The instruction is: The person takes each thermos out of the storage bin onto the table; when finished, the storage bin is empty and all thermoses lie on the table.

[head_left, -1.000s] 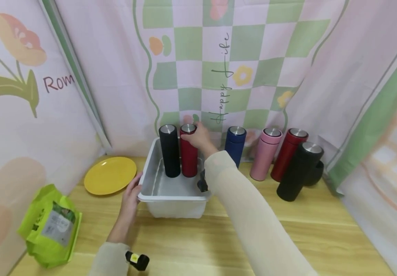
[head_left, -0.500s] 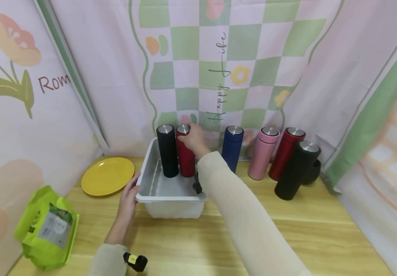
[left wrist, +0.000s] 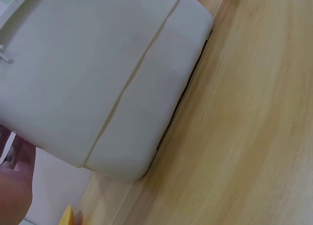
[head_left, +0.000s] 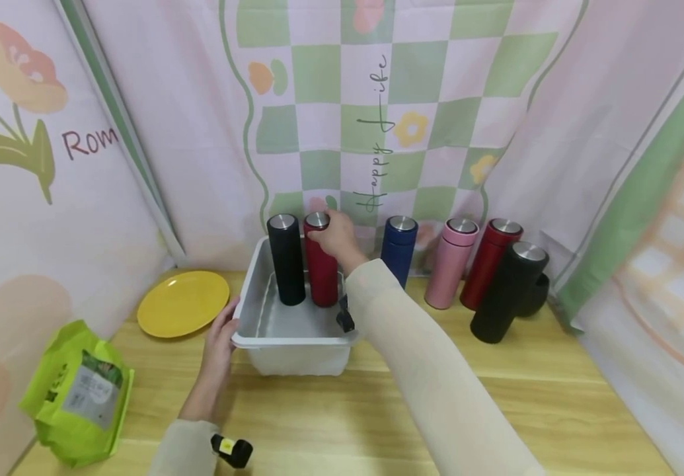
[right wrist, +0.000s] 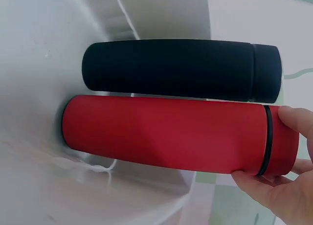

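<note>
A light grey plastic bin [head_left: 300, 358] stands on the wooden table, and inside it two thermos bottles are upright side by side. My left hand [head_left: 218, 340] holds the bin's left rim; in the left wrist view part of that hand [left wrist: 15, 191] shows at the rim. With thumb and fingers my right hand [head_left: 340, 237] grips the red thermos [head_left: 322, 274] round its lid end. Beside it, to the left, is the black thermos [head_left: 287, 271], untouched. The right wrist view shows a narrow gap between the red thermos [right wrist: 166, 134] and the black thermos [right wrist: 171, 68].
Right of the bin stand a blue thermos [head_left: 399, 248], a pink thermos [head_left: 450, 268], another red thermos [head_left: 487, 268] and another black thermos [head_left: 505, 297], with a dark round object [head_left: 536, 297] behind. At left lie a yellow plate [head_left: 184, 304] and a green packet [head_left: 80, 396].
Held in my right hand, the red thermos leaned a little toward the black one, then shifted slightly right, away from it. My left hand stays on the rim. The head view has drifted slightly.
</note>
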Motion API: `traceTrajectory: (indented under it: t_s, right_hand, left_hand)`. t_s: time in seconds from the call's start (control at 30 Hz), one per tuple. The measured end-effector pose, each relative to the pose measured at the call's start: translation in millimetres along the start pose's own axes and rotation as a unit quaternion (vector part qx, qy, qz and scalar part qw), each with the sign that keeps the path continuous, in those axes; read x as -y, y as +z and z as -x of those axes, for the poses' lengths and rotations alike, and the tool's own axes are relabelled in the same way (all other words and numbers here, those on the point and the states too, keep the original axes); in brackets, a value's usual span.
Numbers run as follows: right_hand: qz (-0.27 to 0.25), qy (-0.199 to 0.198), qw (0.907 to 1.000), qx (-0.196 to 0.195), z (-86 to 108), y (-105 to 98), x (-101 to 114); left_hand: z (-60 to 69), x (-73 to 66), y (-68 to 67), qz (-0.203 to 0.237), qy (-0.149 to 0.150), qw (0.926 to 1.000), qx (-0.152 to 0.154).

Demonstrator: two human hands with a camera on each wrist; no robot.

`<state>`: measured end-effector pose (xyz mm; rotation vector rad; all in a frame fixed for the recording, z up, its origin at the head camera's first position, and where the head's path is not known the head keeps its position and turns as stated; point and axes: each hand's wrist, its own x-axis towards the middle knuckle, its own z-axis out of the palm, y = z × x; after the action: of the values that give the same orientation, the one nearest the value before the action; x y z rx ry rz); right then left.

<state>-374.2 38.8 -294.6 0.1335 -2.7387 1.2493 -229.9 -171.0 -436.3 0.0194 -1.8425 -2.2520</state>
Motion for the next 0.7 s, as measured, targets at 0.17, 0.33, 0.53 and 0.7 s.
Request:
traceTrajectory:
  t_s: [0.17, 0.33, 0.53, 0.7]
  right_hand:
    - [0.010, -0.019, 0.9997, -0.010, -0.4, -10.6, 4.7]
    - [0.012, -0.039, 0.9990, -0.020, 2.4, -25.8, 10.4]
    - [0.002, -0.050, 0.9982, -0.033, 10.3, -45.5, 20.4]
    - [-0.036, -0.049, 0.9976, -0.034, 15.5, -59.3, 30.0]
  left_hand:
    - [-1.0, 0.6, -1.7, -0.004, 0.000, 1.0000, 0.001]
    - [-1.0, 0.2, -2.3, -0.012, -0.004, 0.9999, 0.004]
    - [0.3, -2.9, -1.8, -0.018, -0.009, 0.9997, 0.010]
    - [0.9, -3.1, -1.3, -0.016, -0.014, 0.9997, 0.013]
